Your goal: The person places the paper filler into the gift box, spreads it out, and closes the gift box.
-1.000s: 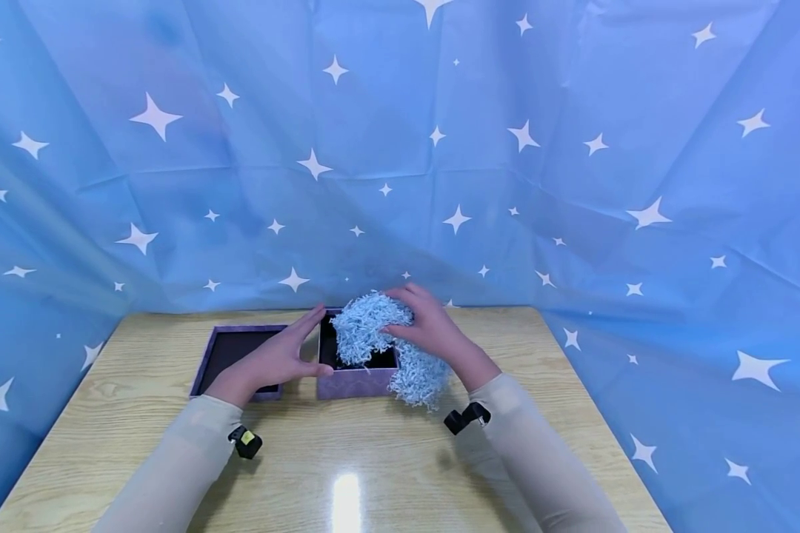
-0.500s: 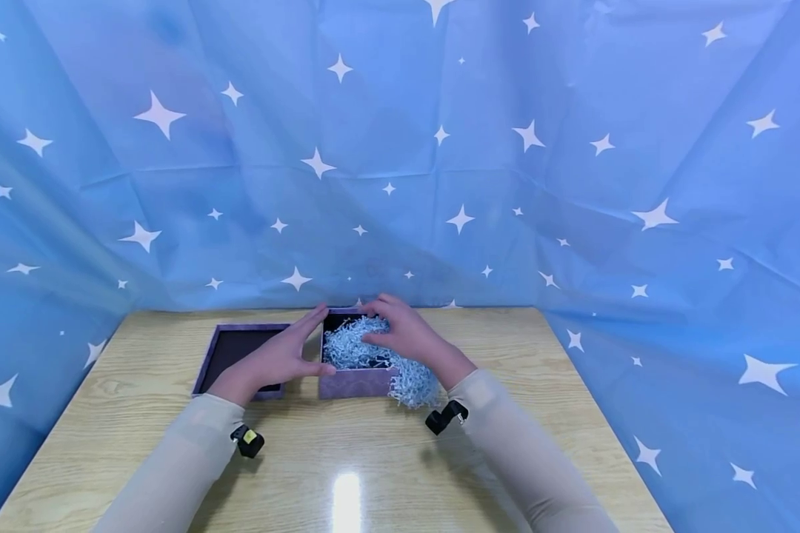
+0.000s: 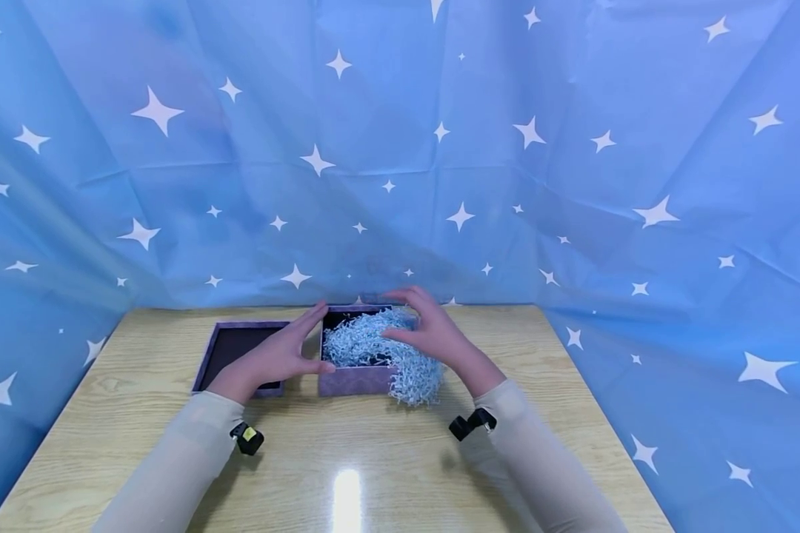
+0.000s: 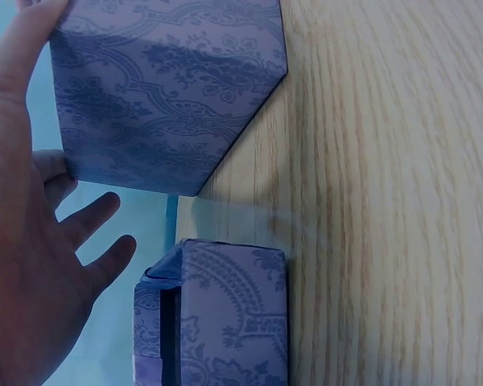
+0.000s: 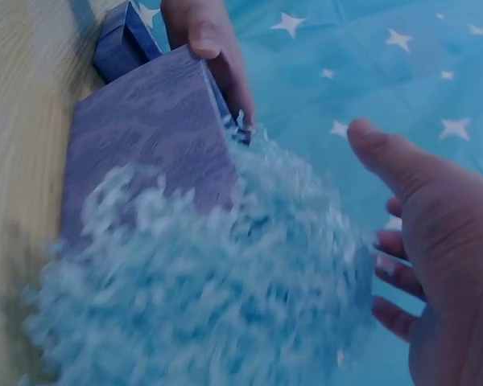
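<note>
A purple patterned gift box (image 3: pixel 353 382) stands uncovered near the table's back edge. Light-blue shredded paper (image 3: pixel 363 337) fills much of it and spills over the right side in a clump. My left hand (image 3: pixel 273 358) holds the box's left side, thumb at the front corner and fingers toward the back corner; in the left wrist view two fingers stick out past the box (image 4: pixel 165 96). My right hand (image 3: pixel 436 333) hovers at the box's right side, fingers spread. Seen from the right wrist, that hand (image 5: pixel 455 233) is beside the paper shreds (image 5: pixel 201 297), gripping none.
Left of the box lies its shallow lid (image 3: pixel 236 355), dark inside face up, partly behind my left forearm. The wooden table (image 3: pixel 387 444) ends at a blue curtain (image 3: pixel 400 148) with white stars. Small black cameras sit on both wrists.
My right hand moved left, lowering the paper into the box, then drew back right, letting it go. More paper now lies inside. The left hand stayed put.
</note>
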Available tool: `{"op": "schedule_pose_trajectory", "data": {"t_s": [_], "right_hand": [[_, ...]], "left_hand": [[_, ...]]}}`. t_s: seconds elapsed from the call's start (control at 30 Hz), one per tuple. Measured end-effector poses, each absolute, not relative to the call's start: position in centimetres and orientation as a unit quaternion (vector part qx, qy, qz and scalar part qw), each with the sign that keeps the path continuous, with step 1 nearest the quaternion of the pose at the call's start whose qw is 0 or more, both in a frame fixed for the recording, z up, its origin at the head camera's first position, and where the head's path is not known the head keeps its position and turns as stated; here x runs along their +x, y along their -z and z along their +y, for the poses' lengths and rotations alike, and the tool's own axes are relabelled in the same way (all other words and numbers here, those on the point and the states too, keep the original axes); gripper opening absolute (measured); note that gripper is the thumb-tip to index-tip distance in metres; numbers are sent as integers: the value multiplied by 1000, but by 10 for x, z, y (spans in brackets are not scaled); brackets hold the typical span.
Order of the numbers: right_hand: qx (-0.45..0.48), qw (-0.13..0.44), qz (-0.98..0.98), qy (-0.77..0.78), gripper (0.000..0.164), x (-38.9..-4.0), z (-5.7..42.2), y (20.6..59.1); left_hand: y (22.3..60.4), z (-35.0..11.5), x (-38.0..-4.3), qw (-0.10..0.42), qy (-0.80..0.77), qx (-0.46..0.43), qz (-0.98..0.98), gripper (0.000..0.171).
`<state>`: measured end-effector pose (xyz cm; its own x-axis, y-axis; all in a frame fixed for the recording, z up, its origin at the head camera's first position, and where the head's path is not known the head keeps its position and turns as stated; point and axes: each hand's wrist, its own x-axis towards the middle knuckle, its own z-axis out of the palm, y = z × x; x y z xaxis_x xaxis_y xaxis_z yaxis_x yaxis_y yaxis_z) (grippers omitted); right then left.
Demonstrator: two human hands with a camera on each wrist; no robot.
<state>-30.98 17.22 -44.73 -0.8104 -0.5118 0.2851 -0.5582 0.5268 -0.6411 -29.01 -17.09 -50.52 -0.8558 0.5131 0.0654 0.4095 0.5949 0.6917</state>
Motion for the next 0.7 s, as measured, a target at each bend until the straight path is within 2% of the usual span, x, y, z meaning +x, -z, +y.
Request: {"op": "schedule_pose_trajectory", "data": {"t_s": [0.27,0.5,0.6,0.7], "right_hand": [[292,20,-855,-428,116,-285,215,483],[289,9,-856,-429,153,-266,223,514],[277,0,-863,-423,162,-264,220,523],[266,-8,-870,-415,164,-265,216,528]], "left_hand": [[505,-171,-290,64,-368,264,889,123],[503,-170,-289,70,-366,260,891,124],[503,-169,-290,74,-368,258,890,124],[504,-169,-290,75,-369,257,890,124]]}}
